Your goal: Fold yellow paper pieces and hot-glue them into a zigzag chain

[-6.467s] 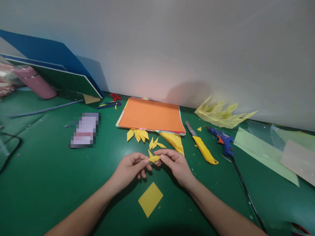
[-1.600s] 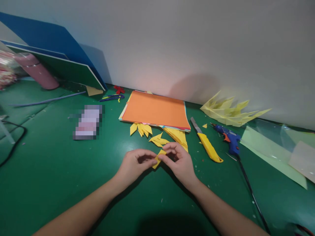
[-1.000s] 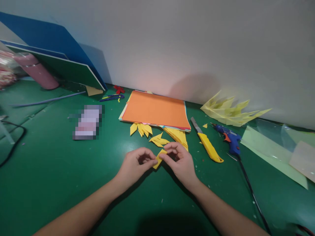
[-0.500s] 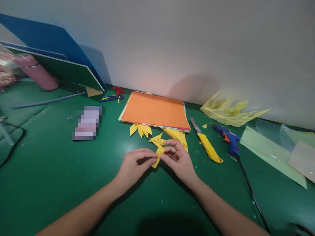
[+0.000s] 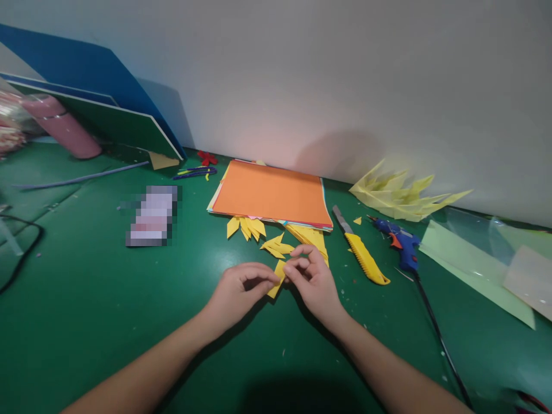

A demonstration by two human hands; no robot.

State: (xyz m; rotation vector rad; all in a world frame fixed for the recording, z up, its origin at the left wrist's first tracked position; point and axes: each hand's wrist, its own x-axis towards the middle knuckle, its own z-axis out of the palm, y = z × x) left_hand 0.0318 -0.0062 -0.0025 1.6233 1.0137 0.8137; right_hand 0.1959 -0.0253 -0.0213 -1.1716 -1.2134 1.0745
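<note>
Two bare hands are meeting above the green table, with a small yellow paper piece between them. The left forearm is slanting up from the lower left edge of the view and the right forearm from the lower right, so that the two are forming a broad inverted V. The left hand is pointing to the right, the back of the hand facing up; its fingers are lying nearly straight and close together, and its thumb is pressing toward them from below, so that the tips are pinching the paper along its left side. The right hand is pointing up and to the left, its fingers curling in an arch and its thumb reaching to the paper's right edge; whether these tips are gripping the edge or merely touching it, one cannot tell. The paper is standing aslant, its upper end leaning to the right and its lower end showing beneath the left thumb. Just beyond the hands, pointed yellow pieces are lying in a loose group. A yellow paper stack is projecting from under the orange sheet, while a yellow-handled cutter is resting to the right.
</note>
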